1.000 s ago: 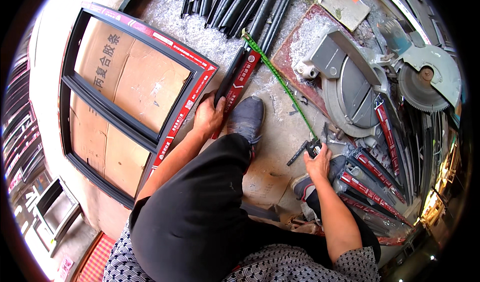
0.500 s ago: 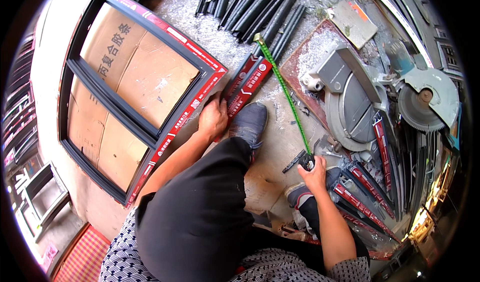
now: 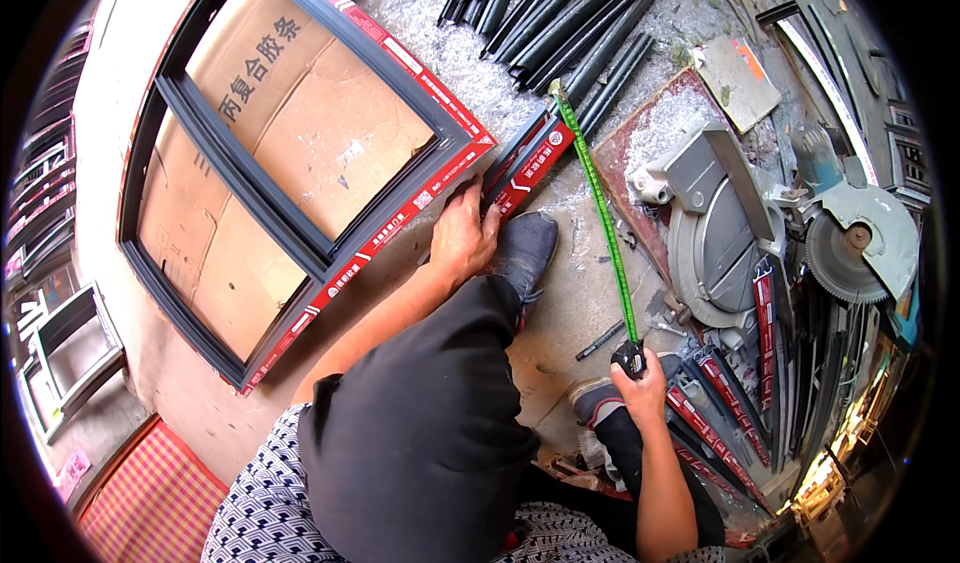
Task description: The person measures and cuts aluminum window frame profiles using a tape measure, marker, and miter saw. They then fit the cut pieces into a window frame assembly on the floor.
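My left hand (image 3: 466,233) is closed round the near end of a short dark window profile (image 3: 532,168) with red film, beside the corner of a large dark window frame (image 3: 385,225). My right hand (image 3: 642,388) grips a black tape measure (image 3: 630,359) above the floor, by my right shoe. From its case a green blade (image 3: 607,225) runs out straight and far, its tip beside the profile's far end. Whether the tip touches the profile I cannot tell. A dark pen-like stick (image 3: 600,341) lies on the floor just left of the tape case.
Cardboard (image 3: 310,113) shows through the frame's openings. Several dark profiles (image 3: 570,23) lie at the back. On the right stands a mitre saw (image 3: 715,228) with a bare toothed blade (image 3: 848,253). Red-filmed offcuts (image 3: 712,423) lie below it. My left shoe (image 3: 527,248) is close to the profile.
The whole view has shifted, so most things sit farther right. My right hand and the tape case are slightly lower, now apart from the pen-like stick. The left hand stays at the profile.
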`<state>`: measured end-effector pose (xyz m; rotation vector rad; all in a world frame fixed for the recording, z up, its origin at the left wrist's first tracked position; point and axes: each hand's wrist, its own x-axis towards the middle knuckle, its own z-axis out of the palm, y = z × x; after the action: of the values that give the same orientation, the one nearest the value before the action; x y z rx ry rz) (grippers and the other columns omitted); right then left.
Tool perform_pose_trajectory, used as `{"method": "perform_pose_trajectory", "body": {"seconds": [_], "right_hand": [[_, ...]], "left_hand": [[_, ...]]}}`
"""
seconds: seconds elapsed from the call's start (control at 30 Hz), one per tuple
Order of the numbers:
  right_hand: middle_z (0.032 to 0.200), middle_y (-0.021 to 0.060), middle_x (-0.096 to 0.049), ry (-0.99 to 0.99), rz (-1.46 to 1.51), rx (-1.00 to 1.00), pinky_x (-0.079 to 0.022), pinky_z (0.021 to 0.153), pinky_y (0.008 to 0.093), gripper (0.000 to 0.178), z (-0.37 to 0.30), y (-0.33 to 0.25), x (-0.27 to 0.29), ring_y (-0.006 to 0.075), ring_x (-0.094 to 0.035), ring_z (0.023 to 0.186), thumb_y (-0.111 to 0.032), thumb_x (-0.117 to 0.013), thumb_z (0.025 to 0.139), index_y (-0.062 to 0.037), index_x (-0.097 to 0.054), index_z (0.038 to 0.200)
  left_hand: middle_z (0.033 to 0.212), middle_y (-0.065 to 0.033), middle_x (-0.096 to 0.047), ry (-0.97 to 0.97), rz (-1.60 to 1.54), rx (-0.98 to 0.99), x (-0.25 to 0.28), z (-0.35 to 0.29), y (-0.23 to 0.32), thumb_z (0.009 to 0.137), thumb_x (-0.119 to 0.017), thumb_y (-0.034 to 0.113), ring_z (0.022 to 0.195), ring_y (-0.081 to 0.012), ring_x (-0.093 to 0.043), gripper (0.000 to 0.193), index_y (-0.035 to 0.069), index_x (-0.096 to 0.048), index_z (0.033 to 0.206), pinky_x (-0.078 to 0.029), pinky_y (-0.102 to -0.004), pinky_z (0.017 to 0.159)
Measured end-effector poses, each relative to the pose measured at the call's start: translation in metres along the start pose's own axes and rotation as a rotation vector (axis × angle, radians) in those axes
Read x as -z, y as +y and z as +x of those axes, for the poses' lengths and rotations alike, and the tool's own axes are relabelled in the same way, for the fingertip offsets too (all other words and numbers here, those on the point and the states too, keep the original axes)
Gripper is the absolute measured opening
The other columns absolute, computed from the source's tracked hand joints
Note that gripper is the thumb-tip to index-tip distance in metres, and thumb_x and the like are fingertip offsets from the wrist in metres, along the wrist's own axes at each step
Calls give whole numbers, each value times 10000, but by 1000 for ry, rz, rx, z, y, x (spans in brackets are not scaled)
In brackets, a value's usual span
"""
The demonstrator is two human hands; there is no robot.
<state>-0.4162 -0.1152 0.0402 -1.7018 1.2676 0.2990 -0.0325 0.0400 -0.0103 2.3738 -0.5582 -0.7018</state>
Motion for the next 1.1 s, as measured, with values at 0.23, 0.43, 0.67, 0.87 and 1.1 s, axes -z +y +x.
{"method": "perform_pose_trajectory", "body": {"seconds": [0.23,0.43,0.67,0.87,1.1], "right_hand": [[1032,17,-690,-31,430,-101,-546,805,257,391,-20,-23,3,88,-652,903,-78,-795,888,-12,-608,1225],[1098,54,-689,-57,487,-76,-557,855,270,485,-17,-44,-2,114,-668,971,-71,-799,886,10,-562,1300],[1129,81,-684,-183,463,17,-571,875,295,617,8,-81,-37,142,-683,991,-134,-821,875,40,-512,1381],[1095,54,-670,-311,399,97,-551,846,283,614,29,-134,-59,112,-645,956,-165,-814,885,18,-504,1382],[1082,105,-678,-302,280,169,-530,923,386,695,47,-164,-70,202,-645,1015,-423,-799,862,-37,-516,1366]], "left_hand": [[1464,-241,-540,140,31,-253,-7,-6,-3,970,-647,185,1328,-432,-528,532,-34,-514,1437,-424,-480,1142],[1362,-199,-628,137,-91,-365,1,-1,14,987,-680,210,1235,-374,-621,446,20,-589,1380,-507,-434,1059],[1123,-99,-720,-526,-732,-114,10,5,45,1031,-687,354,1028,-145,-668,462,1,-641,1326,-545,-327,946],[895,23,-646,-552,-820,-39,9,8,39,1084,-617,275,833,-80,-572,287,0,-700,1090,-512,-280,776],[855,25,-620,-385,-812,-52,10,11,37,1081,-618,240,821,-68,-544,261,-7,-676,1022,-491,-281,744]]}}
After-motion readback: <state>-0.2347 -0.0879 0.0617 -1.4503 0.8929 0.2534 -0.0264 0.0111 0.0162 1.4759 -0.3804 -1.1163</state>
